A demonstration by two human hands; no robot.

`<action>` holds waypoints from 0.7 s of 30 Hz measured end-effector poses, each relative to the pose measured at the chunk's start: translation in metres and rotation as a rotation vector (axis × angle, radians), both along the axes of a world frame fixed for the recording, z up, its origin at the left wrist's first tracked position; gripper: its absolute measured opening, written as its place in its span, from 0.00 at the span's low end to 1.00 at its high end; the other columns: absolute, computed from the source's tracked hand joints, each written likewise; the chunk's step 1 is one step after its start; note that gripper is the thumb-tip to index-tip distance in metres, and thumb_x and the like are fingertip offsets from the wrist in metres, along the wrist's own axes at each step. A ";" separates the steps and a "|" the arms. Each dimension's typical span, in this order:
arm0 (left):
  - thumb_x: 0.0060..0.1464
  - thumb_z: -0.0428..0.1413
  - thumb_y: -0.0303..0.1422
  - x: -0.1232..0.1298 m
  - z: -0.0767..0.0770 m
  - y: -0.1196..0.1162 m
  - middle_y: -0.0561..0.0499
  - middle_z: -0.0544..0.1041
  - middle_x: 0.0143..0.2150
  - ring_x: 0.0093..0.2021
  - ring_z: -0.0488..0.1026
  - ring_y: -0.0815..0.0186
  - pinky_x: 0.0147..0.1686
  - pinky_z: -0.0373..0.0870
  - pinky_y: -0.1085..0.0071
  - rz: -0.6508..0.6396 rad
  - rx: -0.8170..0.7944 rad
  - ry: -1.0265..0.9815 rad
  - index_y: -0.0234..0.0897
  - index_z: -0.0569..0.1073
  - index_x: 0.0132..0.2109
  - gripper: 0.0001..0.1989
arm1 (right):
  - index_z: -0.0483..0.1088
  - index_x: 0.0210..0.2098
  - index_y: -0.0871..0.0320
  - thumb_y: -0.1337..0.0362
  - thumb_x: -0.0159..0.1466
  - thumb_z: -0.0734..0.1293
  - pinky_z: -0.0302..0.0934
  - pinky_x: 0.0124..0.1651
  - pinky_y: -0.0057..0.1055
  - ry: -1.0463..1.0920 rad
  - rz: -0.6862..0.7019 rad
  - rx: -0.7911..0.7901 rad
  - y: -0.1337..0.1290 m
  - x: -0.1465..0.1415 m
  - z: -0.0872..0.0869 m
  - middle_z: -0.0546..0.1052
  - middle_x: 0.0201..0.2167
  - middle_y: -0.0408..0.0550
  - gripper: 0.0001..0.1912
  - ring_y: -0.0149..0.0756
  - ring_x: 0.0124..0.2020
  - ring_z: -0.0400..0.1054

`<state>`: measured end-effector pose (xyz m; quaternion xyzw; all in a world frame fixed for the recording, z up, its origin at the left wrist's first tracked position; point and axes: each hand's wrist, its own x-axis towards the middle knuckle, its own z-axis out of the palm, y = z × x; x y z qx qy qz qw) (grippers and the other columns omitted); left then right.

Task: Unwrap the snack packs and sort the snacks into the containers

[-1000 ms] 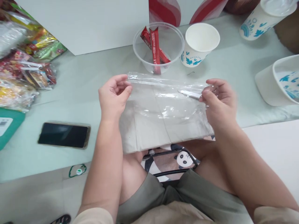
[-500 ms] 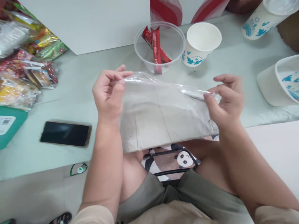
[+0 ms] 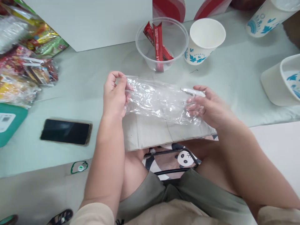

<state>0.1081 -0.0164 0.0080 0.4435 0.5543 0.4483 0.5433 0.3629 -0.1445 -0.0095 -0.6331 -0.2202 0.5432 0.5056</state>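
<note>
Clear film (image 3: 159,100) held, apparently layered; tub (image 3: 175,37), paper cup (image 3: 199,51) just beyond

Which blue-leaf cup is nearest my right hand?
The cup standing beside the clear bowl, just beyond your right hand. The top-right cup and the blue print inside the white tub are farther off.
</note>
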 end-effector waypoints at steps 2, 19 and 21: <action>0.66 0.56 0.30 -0.002 -0.007 0.003 0.60 0.64 0.22 0.18 0.61 0.76 0.17 0.43 0.72 0.010 0.072 0.043 0.42 0.66 0.39 0.06 | 0.69 0.48 0.51 0.60 0.50 0.80 0.63 0.24 0.29 -0.039 0.090 0.004 -0.001 -0.002 0.001 0.72 0.27 0.38 0.29 0.30 0.23 0.68; 0.49 0.70 0.34 -0.011 0.005 -0.002 0.54 0.75 0.31 0.29 0.72 0.72 0.29 0.69 0.76 -0.422 -0.236 -0.002 0.36 0.73 0.33 0.13 | 0.71 0.41 0.54 0.58 0.56 0.77 0.49 0.22 0.29 -0.144 -0.058 0.085 0.004 0.000 -0.005 0.66 0.25 0.38 0.17 0.25 0.21 0.54; 0.56 0.66 0.36 -0.008 0.002 -0.003 0.54 0.76 0.34 0.29 0.75 0.71 0.28 0.71 0.75 -0.352 -0.239 -0.020 0.39 0.72 0.36 0.11 | 0.72 0.43 0.55 0.56 0.57 0.76 0.49 0.22 0.28 -0.198 0.058 0.067 0.001 -0.001 -0.005 0.69 0.26 0.39 0.17 0.24 0.21 0.54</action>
